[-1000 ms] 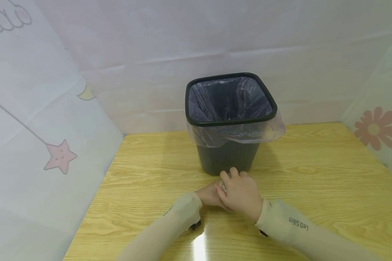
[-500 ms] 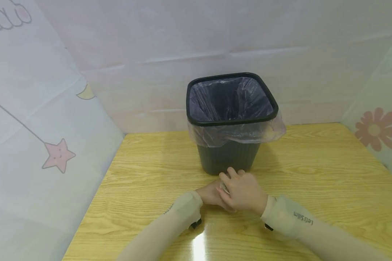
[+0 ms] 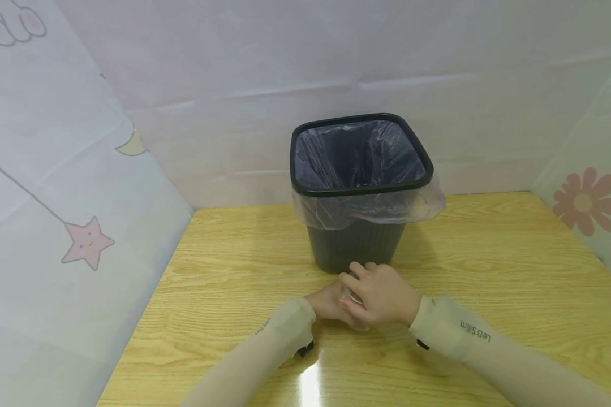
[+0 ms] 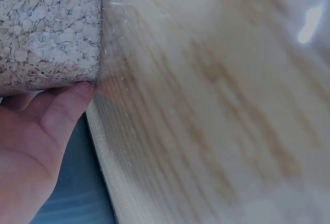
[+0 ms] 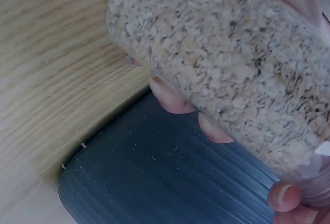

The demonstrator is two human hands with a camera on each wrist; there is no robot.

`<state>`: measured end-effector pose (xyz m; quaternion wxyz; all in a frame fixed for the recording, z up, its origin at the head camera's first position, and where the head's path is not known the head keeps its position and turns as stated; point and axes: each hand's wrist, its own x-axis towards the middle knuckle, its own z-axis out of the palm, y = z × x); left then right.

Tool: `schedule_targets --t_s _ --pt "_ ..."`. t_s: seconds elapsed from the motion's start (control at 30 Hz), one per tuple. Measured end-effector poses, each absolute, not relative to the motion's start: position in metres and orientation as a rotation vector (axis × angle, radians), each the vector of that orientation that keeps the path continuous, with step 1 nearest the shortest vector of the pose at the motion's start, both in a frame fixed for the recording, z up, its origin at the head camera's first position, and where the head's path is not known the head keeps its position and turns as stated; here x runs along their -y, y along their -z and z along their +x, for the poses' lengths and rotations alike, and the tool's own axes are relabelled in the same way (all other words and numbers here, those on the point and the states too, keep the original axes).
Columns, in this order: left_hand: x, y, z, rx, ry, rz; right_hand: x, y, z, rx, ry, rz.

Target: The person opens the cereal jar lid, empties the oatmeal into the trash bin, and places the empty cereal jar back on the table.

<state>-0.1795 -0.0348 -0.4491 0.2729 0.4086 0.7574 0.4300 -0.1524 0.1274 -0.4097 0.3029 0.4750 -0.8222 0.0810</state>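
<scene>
A clear jar (image 5: 221, 54) full of pale flakes lies between my two hands, low over the table in front of the bin. My left hand (image 3: 328, 302) grips the jar's body, its fingers (image 4: 69, 100) along the underside. On top of it in the head view, my right hand (image 3: 384, 297) curls its fingers around the jar's end. The right wrist view shows fingertips (image 5: 283, 195) against a clear ridged part (image 5: 314, 183) at that end, seemingly the lid. From the head, the hands hide nearly all of the jar.
A dark square trash bin (image 3: 356, 243) stands just beyond the hands, lined with a thin translucent bag (image 3: 417, 203). The wood-grain table (image 3: 224, 249) meets a pale cloth backdrop (image 3: 244, 141) behind and at both sides. A few crumbs lie by the bin's base.
My right hand has turned at the end of the jar, its wrist and forearm shifting right and slightly away. The left hand stays nearly still around the jar.
</scene>
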Motion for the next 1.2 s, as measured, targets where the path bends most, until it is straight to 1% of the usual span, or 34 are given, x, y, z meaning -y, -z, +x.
schedule_targets --t_s 0.13,0.23,0.37,0.47,0.63,0.77,1.2 --pt "0.035 0.446 -0.179 -2.07 -1.119 1.185 -0.126 0.409 -0.149 2.224 -0.196 1.208" --pt "0.035 0.447 -0.18 -2.086 -1.1 1.329 -0.122 0.404 -0.139 2.37 -0.18 1.089" --pt "0.035 0.45 -0.18 -2.046 -1.141 1.287 -0.112 0.396 -0.123 2.554 -0.172 0.842" --pt "0.037 0.449 -0.178 -2.043 -1.164 1.186 -0.104 0.395 -0.116 2.595 -0.191 0.689" --pt "0.036 0.45 -0.177 -2.052 -1.196 1.177 -0.095 0.397 -0.113 2.612 -0.188 0.545" --pt "0.036 0.449 -0.176 -2.046 -1.182 1.15 -0.096 0.402 -0.116 2.548 -0.13 0.555" --pt "0.036 0.446 -0.179 -2.06 -1.101 1.154 -0.112 0.41 -0.132 2.353 -0.134 0.883"
